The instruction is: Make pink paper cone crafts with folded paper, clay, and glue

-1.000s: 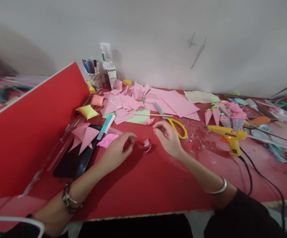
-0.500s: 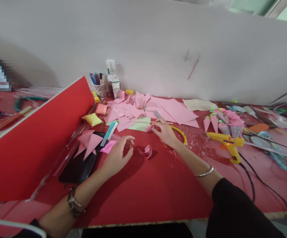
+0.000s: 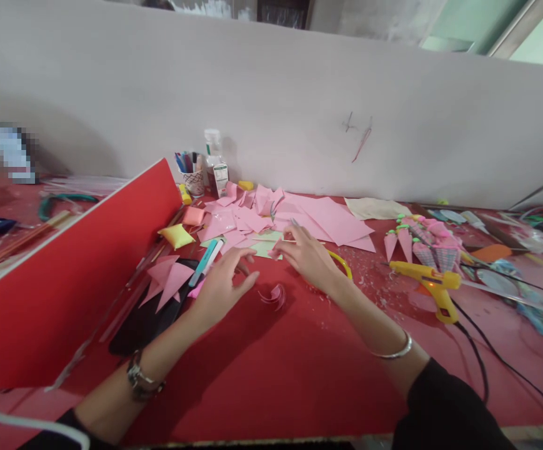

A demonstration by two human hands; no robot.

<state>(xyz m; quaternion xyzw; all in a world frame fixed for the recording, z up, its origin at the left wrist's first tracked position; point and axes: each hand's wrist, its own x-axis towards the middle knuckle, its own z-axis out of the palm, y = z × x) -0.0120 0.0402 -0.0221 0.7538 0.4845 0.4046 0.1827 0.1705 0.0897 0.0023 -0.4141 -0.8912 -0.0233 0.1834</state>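
My right hand (image 3: 312, 259) is closed in a pinch on a small pink paper piece (image 3: 275, 249), held over the edge of a pale green sheet (image 3: 264, 247). My left hand (image 3: 224, 284) hovers to its left, fingers curved and apart, with nothing in it. On the red tabletop between and below the hands lies a curled pink paper strip (image 3: 277, 296). A yellow ring (image 3: 345, 265) lies partly hidden behind my right wrist. Beside my left hand are a teal cutter (image 3: 204, 265) and pink paper cones (image 3: 172, 280) on a black flat object (image 3: 142, 331).
A yellow glue gun (image 3: 433, 281) with its cord lies at right, near small decorated cones (image 3: 433, 240). Pink paper sheets (image 3: 330, 219) spread along the back. A red board (image 3: 79, 275) leans at left. A pen cup (image 3: 193, 183) and bottle (image 3: 217, 172) stand behind it.
The view has tilted up a little. My right hand has turned slightly and brought the small pink piece a little left, towards my left hand, which has barely moved.
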